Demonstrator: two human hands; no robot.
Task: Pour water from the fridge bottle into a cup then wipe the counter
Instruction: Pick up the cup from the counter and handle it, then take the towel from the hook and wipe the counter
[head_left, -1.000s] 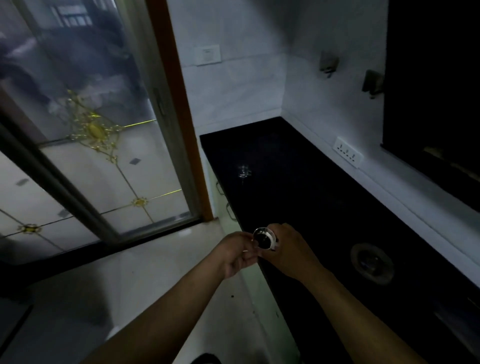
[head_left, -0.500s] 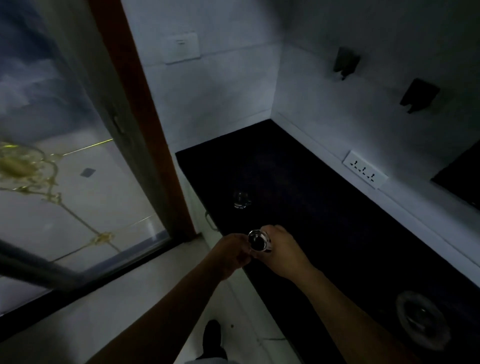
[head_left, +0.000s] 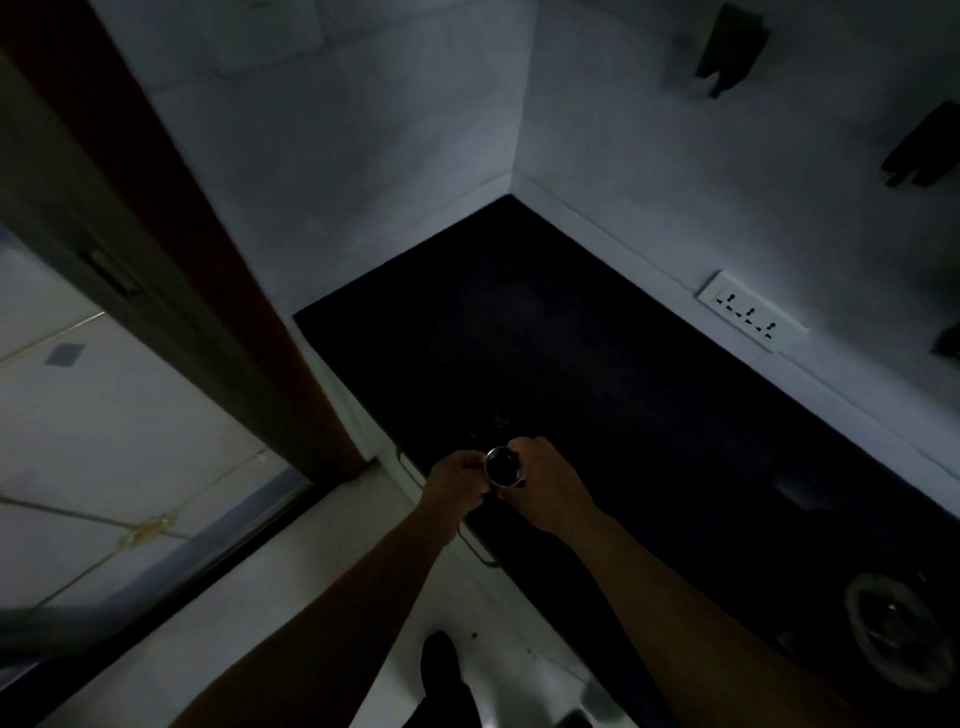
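Observation:
I look straight down on a bottle (head_left: 503, 466): a shiny round rim with a dark inside. My right hand (head_left: 548, 491) is wrapped around its right side. My left hand (head_left: 456, 484) pinches it at the rim from the left; whether a cap is in those fingers is too dark to tell. The bottle hangs over the front edge of the black counter (head_left: 571, 338). Just beyond the hands a clear glass cup (head_left: 493, 423) stands on the counter, faint in the dark.
A white socket strip (head_left: 751, 312) is on the right wall, with dark hooks (head_left: 730, 49) above it. A round greyish object (head_left: 896, 631) lies on the counter at lower right. Below the counter edge is a cabinet handle (head_left: 480, 552). A sliding glass door (head_left: 104, 415) stands left.
The view has tilted down and come closer to the counter corner. Both hands have carried the bottle forward, over the counter's front edge, nearer the glass cup.

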